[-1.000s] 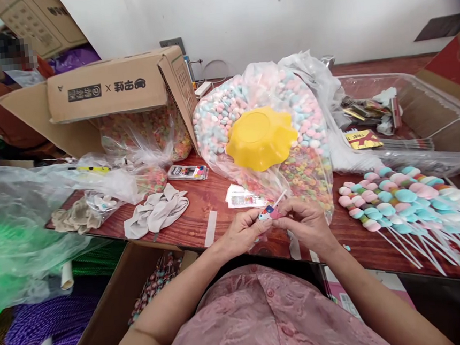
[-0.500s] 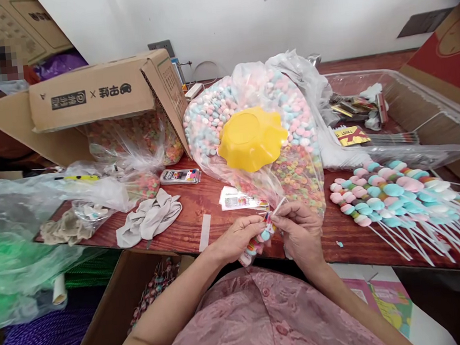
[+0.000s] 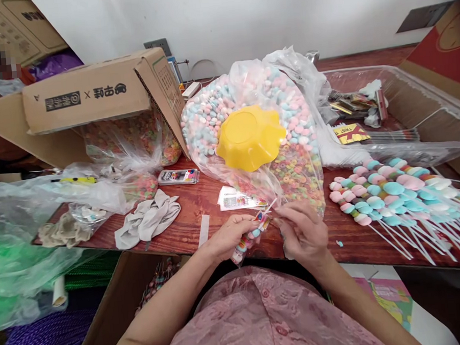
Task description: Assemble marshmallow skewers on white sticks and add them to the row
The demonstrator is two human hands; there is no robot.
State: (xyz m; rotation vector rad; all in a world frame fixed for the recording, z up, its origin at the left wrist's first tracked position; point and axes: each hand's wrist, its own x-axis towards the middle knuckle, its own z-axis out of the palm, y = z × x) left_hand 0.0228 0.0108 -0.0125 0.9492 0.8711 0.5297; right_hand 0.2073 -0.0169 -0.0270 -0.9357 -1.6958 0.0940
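Observation:
My left hand (image 3: 231,237) grips a marshmallow candy skewer (image 3: 253,236) near its stick end. Clear wrapping seems to cover the candy, and a small colourful printed piece (image 3: 262,217) shows at the thumb. A white stick juts up past the fingers. Just right of it, my right hand (image 3: 304,231) has its thumb and fingers bent together close to the stick; what they pinch, if anything, is hidden. Beyond both hands lie white printed cards (image 3: 236,197) and a big clear bag of marshmallows and gummy rings (image 3: 203,118), with a yellow wavy-edged bowl (image 3: 250,138) on top.
Many marshmallow skewers (image 3: 392,189) lie piled on the table's right, sticks toward me. Behind them stands a clear plastic bin (image 3: 422,118). An open cardboard box (image 3: 90,96), a grey cloth (image 3: 147,220) and plastic bags are on the left. Below the edge sits another box (image 3: 113,306) of skewers.
My right hand has drawn slightly away from the skewer, its fingers lifting off the printed piece. My left hand has shifted a little left with the skewer, which now tilts more.

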